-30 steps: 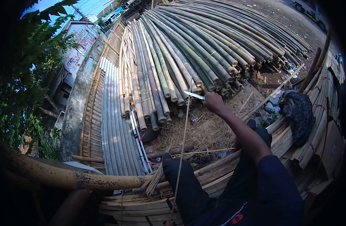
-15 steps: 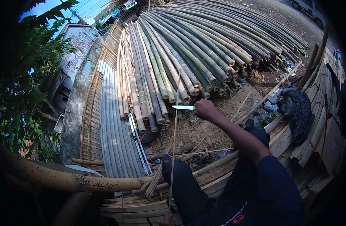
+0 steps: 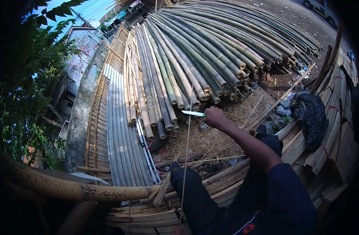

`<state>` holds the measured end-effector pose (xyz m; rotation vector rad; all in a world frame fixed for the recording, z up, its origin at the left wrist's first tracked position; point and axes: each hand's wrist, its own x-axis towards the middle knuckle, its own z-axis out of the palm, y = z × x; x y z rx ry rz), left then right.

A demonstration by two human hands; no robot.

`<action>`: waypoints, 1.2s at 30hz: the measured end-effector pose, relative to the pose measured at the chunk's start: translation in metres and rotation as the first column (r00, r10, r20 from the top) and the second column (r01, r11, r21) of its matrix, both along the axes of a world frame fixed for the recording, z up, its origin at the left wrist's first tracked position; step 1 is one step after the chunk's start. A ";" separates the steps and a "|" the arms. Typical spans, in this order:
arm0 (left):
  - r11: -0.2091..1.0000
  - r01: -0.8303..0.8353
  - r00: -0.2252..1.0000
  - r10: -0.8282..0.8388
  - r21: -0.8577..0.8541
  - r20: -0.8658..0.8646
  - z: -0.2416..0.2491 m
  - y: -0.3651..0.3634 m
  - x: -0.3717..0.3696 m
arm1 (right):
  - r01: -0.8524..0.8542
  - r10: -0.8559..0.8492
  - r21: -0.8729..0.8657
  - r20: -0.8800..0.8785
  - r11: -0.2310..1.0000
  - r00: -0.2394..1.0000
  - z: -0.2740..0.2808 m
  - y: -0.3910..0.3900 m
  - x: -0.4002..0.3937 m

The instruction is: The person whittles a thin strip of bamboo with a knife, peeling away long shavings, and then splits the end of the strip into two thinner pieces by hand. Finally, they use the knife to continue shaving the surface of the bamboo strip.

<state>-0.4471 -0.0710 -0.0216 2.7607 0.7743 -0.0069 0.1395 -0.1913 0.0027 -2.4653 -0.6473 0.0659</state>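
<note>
My right hand (image 3: 214, 117) is closed around the handle of a knife (image 3: 193, 113), its pale blade pointing left across a long thin bamboo strip (image 3: 186, 164). The strip runs almost upright from the bottom edge past my leg and up in front of the bamboo poles. Down at the lower edge, only a small part of my left hand (image 3: 179, 230) shows, closed at the strip's lower end. A bundle of short split slivers (image 3: 162, 192) lies just left of the strip, beside my knee.
Long bamboo poles (image 3: 210, 62) are piled ahead. Split bamboo slats (image 3: 148, 219) lie below me, with a thick bamboo pole (image 3: 109, 193) crossing at left. Corrugated sheets (image 3: 122, 137) and a bamboo ladder-like frame (image 3: 95, 133) stand left. Dark cloth (image 3: 309, 119) hangs at right.
The view has shifted slightly. The knife blade now tilts a little, its handle end lower, and the strip leans slightly more to the right at its top. Less of my left hand shows.
</note>
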 end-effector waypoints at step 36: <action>0.980 -0.104 0.993 0.112 -0.168 0.040 -0.014 -0.012 -0.024 | -0.367 0.379 -0.135 0.073 0.920 0.923 -0.031 0.021 -0.044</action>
